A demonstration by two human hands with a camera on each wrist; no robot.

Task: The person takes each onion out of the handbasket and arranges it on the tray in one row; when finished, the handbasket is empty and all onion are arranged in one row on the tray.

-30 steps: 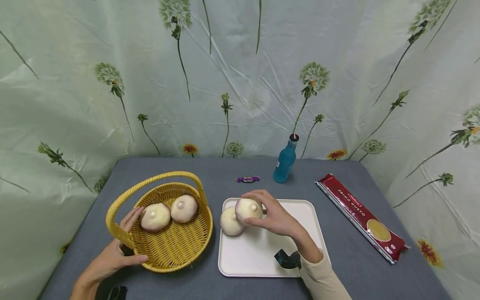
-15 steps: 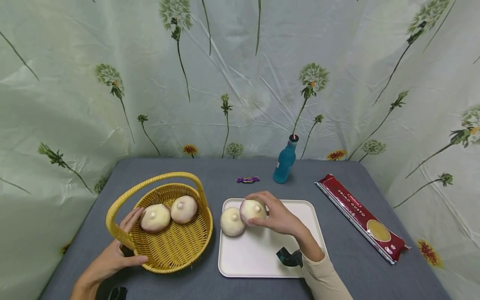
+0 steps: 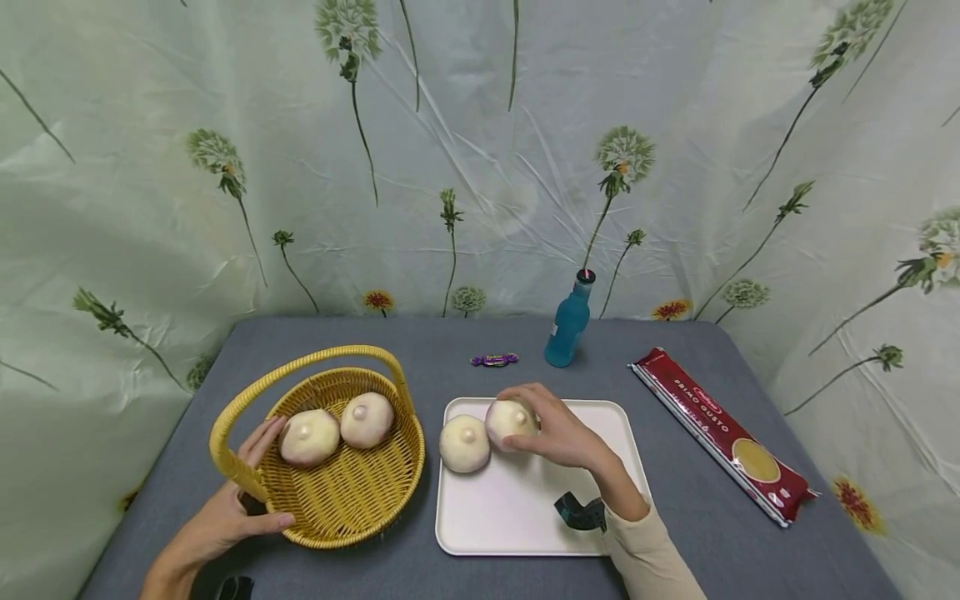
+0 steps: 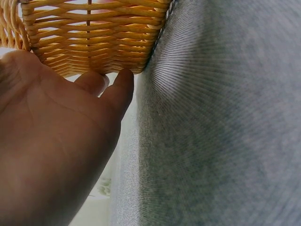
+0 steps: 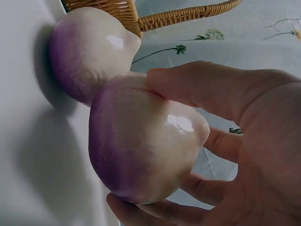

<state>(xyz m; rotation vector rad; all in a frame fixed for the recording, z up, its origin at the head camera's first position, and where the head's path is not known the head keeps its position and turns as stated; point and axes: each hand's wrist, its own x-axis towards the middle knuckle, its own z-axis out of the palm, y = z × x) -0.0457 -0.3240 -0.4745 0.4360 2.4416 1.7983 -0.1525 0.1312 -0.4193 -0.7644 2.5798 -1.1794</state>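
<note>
My right hand (image 3: 558, 429) grips a white-and-purple turnip (image 3: 512, 423) over the left half of a white tray (image 3: 540, 517). In the right wrist view, the thumb lies on one side of this turnip (image 5: 141, 141) and fingers curve round the other. Close beside it, a second turnip (image 3: 464, 444) sits on the tray. To the left stands a yellow wicker basket (image 3: 352, 500) with two more turnips (image 3: 310, 437) inside. My left hand (image 3: 225, 512) holds the basket's left side, its thumb at the front rim and its fingers near the handle's foot.
A wrapped purple candy (image 3: 494, 360) lies behind the tray, with a blue bottle (image 3: 567, 329) to its right. A red pasta packet (image 3: 720, 433) lies slanted at the table's right. The basket's handle (image 3: 300, 362) arches upright. A flowered curtain (image 3: 480, 150) hangs behind the table.
My right hand has shifted slightly right with its turnip, which overlapped the tray's other turnip before and now shows beside it. My left hand and the basket have stayed in place.
</note>
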